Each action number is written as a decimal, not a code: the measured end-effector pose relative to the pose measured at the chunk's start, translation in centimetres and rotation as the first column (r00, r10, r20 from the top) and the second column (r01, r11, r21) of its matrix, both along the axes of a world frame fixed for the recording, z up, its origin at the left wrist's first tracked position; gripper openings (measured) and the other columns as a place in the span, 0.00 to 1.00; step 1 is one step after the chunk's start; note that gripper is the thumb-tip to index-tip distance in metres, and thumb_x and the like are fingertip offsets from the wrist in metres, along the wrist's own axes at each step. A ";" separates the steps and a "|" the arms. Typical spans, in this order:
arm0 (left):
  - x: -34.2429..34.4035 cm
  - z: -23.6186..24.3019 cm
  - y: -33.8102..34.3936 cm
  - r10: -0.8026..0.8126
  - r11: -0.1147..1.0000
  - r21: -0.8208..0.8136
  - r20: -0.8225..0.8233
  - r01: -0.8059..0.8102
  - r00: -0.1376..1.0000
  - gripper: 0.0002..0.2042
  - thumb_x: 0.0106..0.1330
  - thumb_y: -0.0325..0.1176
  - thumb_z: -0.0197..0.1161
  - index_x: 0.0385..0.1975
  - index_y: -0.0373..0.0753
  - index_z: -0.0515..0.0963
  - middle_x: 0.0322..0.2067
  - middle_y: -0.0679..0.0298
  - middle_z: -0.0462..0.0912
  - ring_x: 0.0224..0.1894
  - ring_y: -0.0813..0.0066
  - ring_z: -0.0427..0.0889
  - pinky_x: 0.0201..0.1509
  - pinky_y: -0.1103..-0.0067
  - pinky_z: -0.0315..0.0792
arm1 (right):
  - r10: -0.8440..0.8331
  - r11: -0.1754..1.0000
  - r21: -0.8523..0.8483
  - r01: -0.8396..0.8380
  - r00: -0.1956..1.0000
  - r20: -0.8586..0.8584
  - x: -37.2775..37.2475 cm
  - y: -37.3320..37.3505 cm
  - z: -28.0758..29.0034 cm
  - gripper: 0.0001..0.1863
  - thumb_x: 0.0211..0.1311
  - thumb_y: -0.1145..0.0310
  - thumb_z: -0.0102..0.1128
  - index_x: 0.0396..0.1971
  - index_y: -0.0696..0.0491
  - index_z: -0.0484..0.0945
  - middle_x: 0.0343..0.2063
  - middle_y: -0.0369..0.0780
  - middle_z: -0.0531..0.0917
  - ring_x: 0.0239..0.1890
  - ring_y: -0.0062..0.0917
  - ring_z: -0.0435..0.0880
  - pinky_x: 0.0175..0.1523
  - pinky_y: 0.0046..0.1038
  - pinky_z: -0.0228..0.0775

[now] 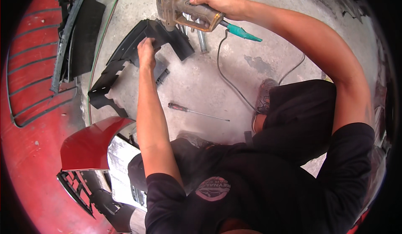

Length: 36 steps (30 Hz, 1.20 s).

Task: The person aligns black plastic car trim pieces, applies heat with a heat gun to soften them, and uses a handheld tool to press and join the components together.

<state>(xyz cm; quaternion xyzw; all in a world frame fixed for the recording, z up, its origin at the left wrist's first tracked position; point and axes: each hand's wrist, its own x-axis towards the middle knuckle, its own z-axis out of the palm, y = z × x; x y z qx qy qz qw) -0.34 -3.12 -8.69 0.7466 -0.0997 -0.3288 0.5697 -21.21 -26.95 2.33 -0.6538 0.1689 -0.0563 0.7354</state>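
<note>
My right hand [213, 0] is wrapped around the handle of a worn yellow-and-black corded heat gun [166, 3]. Its metal nozzle points down, close above a black plastic car trim piece [130, 39]; whether they touch I cannot tell. Green tape [240, 32] covers the cord where it leaves the handle. My left hand [146, 52] grips the edge of the black trim piece, its fingers partly hidden. The trim is long and bent, running from beneath the heat gun to the lower left. On the floor between my arms lies a red-and-black-handled screwdriver [178, 107].
A red painted bumper part [92, 144] stands at the left by my leg. Further left are a red surface [33, 150] with dark bars and a black panel [87, 37]. A metal stand leg [202, 41] is behind the heat gun. The power cord [228, 77] curves toward my right foot.
</note>
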 end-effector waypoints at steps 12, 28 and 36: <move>0.1 0.4 0.6 -0.048 0.998 0.041 -0.011 0.048 0.999 0.07 0.68 0.31 0.55 0.37 0.38 0.80 0.33 0.66 0.78 0.39 0.74 0.79 0.48 0.68 0.78 | -0.119 0.992 0.039 0.123 0.989 -0.089 1.4 2.2 -0.3 0.20 0.69 0.65 0.59 0.54 0.62 0.80 0.45 0.45 0.86 0.45 0.28 0.85 0.52 0.29 0.77; -2.9 -1.4 0.2 -0.123 0.991 0.064 0.060 0.119 0.991 0.30 0.67 0.49 0.68 0.60 0.32 0.75 0.54 0.51 0.82 0.51 0.56 0.84 0.51 0.64 0.79 | -0.128 0.970 -0.218 0.108 0.989 -0.077 1.5 0.8 -0.5 0.22 0.69 0.62 0.58 0.55 0.63 0.79 0.46 0.42 0.85 0.45 0.24 0.84 0.52 0.25 0.75; -10.3 -6.7 0.8 0.031 0.974 0.228 -0.159 0.006 0.987 0.40 0.60 0.44 0.74 0.67 0.29 0.64 0.47 0.46 0.83 0.41 0.58 0.85 0.41 0.66 0.82 | -0.172 0.953 -0.254 0.164 0.985 -0.012 0.4 0.5 4.2 0.21 0.66 0.66 0.57 0.54 0.63 0.79 0.38 0.43 0.86 0.35 0.23 0.85 0.38 0.25 0.78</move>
